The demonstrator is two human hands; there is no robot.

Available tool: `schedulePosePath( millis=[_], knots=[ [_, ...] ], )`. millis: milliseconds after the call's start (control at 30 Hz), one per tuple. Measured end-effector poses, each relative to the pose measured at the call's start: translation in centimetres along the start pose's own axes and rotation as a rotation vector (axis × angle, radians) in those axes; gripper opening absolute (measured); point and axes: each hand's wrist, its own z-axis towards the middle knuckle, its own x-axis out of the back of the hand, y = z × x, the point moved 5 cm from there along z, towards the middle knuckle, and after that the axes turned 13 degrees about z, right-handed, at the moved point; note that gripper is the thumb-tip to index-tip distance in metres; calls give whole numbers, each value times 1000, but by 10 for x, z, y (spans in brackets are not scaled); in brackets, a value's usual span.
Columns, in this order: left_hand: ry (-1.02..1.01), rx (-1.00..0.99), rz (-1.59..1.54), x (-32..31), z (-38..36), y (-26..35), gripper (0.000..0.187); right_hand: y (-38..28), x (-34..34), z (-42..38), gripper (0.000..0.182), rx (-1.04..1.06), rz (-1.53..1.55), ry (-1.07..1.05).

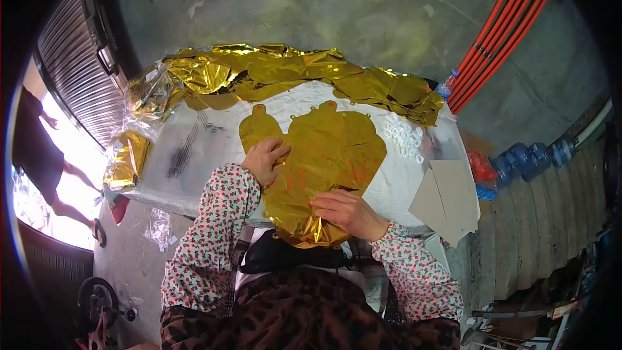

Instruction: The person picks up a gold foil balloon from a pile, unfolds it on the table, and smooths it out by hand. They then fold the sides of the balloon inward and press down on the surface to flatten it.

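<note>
On the white-covered table (387, 185) lies a gold foil balloon (327, 146), where our left hand (262, 162) and right hand (353, 214) rest, fingers close together, seemingly steadying its thin film, though we cannot tell whether either pinches.

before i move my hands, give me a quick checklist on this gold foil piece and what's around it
1. Left hand touching the gold foil piece: ok, at its left side.
2. Right hand touching it: ok, fingers over the lower part.
3. Foil lying smooth: not ok, the end nearest you is crumpled.
4. Foil wholly on the table: not ok, that end appears to run past the near edge.
5. Cardboard apart from the foil: ok, off to the right.
6. Single layer under your fingers: cannot tell, they hide it.
</note>
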Motion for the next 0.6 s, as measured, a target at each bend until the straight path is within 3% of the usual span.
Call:
schedulePosePath(
  millis=[233,333,400,433,467,500,533,600],
  knots=[
    [-38,4,-10,7,1,2,51,0,19,-11,22,-54,-26,60],
    [-27,19,-14,7,1,3,52,-4,54,-7,16,-250,417,278],
    [-33,18,-16,4,2,1,53,-18,81,-9,20,-572,819,32],
    [-38,12,-20,4,2,2,54,-30,98,-11,16,-457,847,-189],
    [-36,15,-18,5,2,2,54,-39,100,-3,10,-172,1278,-488],
    [-51,19,-20,6,2,3,53,-47,112,0,15,155,1677,-791],
    [-63,26,-23,7,2,3,53,-52,119,4,15,278,1758,-940],
    [-47,35,-16,5,2,3,53,14,105,-39,18,558,2161,149]
  ],
)
